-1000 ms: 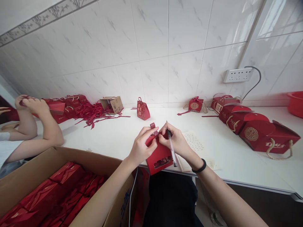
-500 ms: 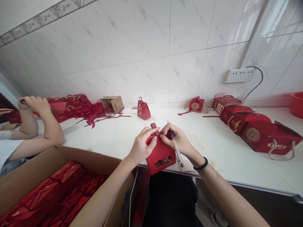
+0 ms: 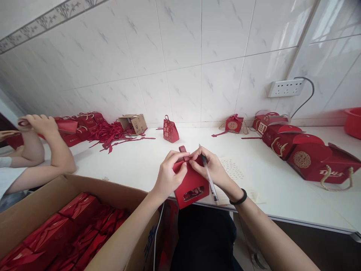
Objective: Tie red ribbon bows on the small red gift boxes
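A red gift box [image 3: 194,178] with an oval window in its lower side is tilted at the table's front edge. My left hand [image 3: 170,170] is closed on the box's top at the left, by the base of a dark red ribbon loop [image 3: 183,149]. On the other side of the loop, the thumb and forefinger of my right hand [image 3: 208,164] pinch the ribbon. A clear pen [image 3: 211,183] with a dark grip is tucked between the right hand's fingers, pointing down. The ribbon between the fingertips is partly hidden.
Left of me stands a cardboard carton [image 3: 113,190] holding red boxes. A co-worker's arms [image 3: 53,146] are at the far left, near a red ribbon pile [image 3: 108,133]. A small red box [image 3: 170,130] stands ahead; larger red boxes [image 3: 301,158] line the right. Written paper [image 3: 232,169] lies nearby.
My hands stay at the top of the red gift box, with the fingertips shifting only slightly at the ribbon. The view has moved a little.
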Tool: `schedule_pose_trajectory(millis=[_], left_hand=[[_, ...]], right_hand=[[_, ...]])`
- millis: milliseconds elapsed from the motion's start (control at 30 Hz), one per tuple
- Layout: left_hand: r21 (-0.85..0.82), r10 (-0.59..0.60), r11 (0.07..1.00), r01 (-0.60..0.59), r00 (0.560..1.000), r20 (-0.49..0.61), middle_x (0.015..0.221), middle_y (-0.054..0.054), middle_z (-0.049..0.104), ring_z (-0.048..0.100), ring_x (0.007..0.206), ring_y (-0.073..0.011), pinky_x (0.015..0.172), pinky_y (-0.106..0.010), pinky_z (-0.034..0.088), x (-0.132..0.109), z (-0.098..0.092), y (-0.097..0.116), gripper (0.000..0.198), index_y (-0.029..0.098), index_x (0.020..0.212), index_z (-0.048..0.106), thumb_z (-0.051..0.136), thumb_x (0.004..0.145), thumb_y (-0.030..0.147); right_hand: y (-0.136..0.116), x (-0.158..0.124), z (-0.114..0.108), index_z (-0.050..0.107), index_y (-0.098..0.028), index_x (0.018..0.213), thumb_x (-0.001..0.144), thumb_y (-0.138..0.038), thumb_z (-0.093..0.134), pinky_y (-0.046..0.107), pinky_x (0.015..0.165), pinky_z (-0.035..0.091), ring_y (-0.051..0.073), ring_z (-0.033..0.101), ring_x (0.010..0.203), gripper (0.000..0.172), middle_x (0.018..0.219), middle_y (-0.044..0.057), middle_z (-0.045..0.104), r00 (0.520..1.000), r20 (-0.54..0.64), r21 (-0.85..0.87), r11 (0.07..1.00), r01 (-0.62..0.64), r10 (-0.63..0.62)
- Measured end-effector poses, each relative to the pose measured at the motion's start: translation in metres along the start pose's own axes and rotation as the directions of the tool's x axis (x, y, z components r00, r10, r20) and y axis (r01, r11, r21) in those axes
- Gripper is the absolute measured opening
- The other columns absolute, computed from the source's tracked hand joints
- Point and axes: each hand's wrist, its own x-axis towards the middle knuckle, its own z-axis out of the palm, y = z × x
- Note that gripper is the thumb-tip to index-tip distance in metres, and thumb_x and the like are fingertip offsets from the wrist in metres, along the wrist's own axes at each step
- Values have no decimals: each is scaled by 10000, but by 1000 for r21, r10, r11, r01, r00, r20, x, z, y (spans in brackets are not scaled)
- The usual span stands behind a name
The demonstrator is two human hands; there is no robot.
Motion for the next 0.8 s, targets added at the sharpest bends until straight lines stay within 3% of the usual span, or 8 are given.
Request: schedule_pose_trajectory(millis=[167,367,533,800], left_hand=[[-36,-34,999,33,999,-14,912,-31,598,610,876,-138,807,-274,527,0,2,2,261,186,966,616,491,774,61],[-87,-37,995,44,996,78,948,-40,577,586,922,-141,827,-278,504,-2,-4,-5,355,192,1100,584,441,802,66],[-57,-29,998,33,998,64,933,-46,574,592,910,-150,826,-289,504,-3,-4,-5,271,187,1087,580,487,836,144],[40,73,996,-75,996,53,910,-49,600,603,878,-144,795,-279,513,1,-5,-5,260,179,1059,574,478,828,109]], right_hand=[[1,-1,-1,441,-204,730,802,-214,538,277,646,431,157,563,724,121,805,28,625,1000,-2,11,1000,8,-8],[1,0,-4,384,-209,704,817,-196,508,263,617,397,147,527,687,168,733,9,600,1000,22,-4,1000,13,-13],[1,-1,-3,400,-209,732,805,-194,526,276,665,419,158,552,732,146,744,5,586,999,21,-6,999,31,-31],[-1,2,-2,319,-217,704,822,-210,498,272,647,408,150,531,708,214,745,6,585,999,37,-10,1000,16,-16]])
